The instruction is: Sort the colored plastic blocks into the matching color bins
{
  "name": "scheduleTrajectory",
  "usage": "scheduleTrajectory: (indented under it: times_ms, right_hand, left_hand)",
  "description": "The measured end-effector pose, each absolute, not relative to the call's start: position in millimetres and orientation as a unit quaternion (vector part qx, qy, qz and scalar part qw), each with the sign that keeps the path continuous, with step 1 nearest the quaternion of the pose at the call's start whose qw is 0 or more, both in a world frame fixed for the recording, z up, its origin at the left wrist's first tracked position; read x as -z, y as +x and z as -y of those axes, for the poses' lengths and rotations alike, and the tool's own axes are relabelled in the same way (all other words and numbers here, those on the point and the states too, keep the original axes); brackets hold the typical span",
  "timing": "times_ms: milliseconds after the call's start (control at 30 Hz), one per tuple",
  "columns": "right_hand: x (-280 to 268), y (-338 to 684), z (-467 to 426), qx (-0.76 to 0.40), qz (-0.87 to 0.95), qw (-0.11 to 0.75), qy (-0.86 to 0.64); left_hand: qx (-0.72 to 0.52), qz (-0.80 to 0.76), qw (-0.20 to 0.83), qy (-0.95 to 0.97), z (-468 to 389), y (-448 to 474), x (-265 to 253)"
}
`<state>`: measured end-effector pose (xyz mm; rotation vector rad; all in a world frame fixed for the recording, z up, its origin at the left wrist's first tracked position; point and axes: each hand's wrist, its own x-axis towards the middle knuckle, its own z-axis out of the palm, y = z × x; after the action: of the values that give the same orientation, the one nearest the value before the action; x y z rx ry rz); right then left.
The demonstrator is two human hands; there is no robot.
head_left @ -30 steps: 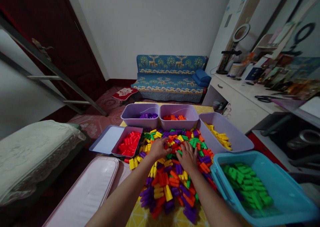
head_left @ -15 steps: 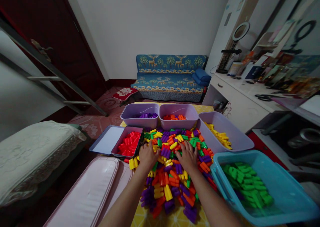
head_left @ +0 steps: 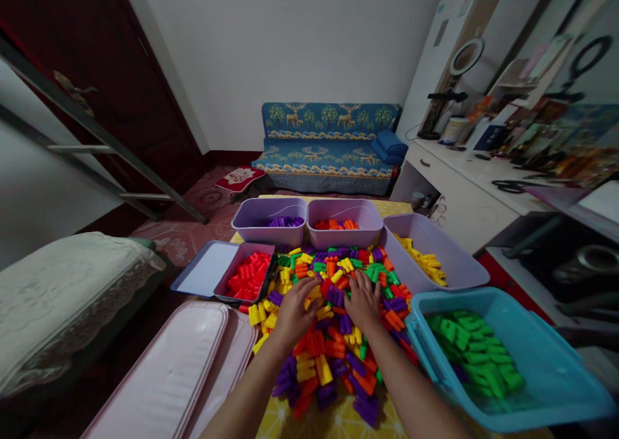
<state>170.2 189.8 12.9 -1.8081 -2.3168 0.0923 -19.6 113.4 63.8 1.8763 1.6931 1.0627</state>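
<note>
A mixed heap of plastic toy blocks (head_left: 314,345), in yellow, purple, orange, red and green, covers the middle of the table. Over the heap's left part is my left hand (head_left: 296,310), its fingers bent toward the right and its thumb apart from them. Yellow blocks show near its fingertips; I see none clearly gripped. My right hand (head_left: 363,300) rests on the heap with fingers spread, close to purple and green blocks. What lies under both palms is hidden.
Purple blocks fill part of one lilac bin (head_left: 246,227), orange ones another lilac bin (head_left: 333,238). A third lilac bin (head_left: 457,258) holds yellow, a blue tub (head_left: 546,361) green, a small box (head_left: 223,291) red. Pink lids (head_left: 169,361) lie front left.
My left hand has moved right and slightly nearer to me, uncovering yellow and purple blocks at the heap's left. My right hand has stayed nearly in place.
</note>
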Motion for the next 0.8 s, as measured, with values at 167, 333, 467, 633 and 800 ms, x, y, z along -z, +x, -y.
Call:
scheduleTrajectory:
  times_ms: [167,333,467,633,800]
  right_hand:
    - [-10.0,170.1,-190.6,-0.032,0.783,0.112,-0.612]
    - [-8.7,170.2,-189.5,-0.032,0.782,0.126,-0.609]
    - [-8.4,169.7,-189.1,-0.033,0.782,0.122,-0.61]
    - [-7.0,170.0,-189.2,-0.031,0.782,0.115,-0.612]
    - [-7.2,170.0,-188.9,-0.032,0.783,0.11,-0.611]
  left_hand:
    - [-0.254,-0.759,-0.003,0.6,-64.4,-49.5,-78.6]
    - [-0.136,-0.826,-0.017,0.547,-37.1,-75.2,-66.9]
    - [-0.179,-0.806,0.067,0.56,-41.5,-71.2,-52.5]
    - [-0.205,-0.773,0.148,0.581,-63.6,-42.9,-47.7]
    - [-0.234,-0.768,0.149,0.577,-89.7,-25.1,-49.4]
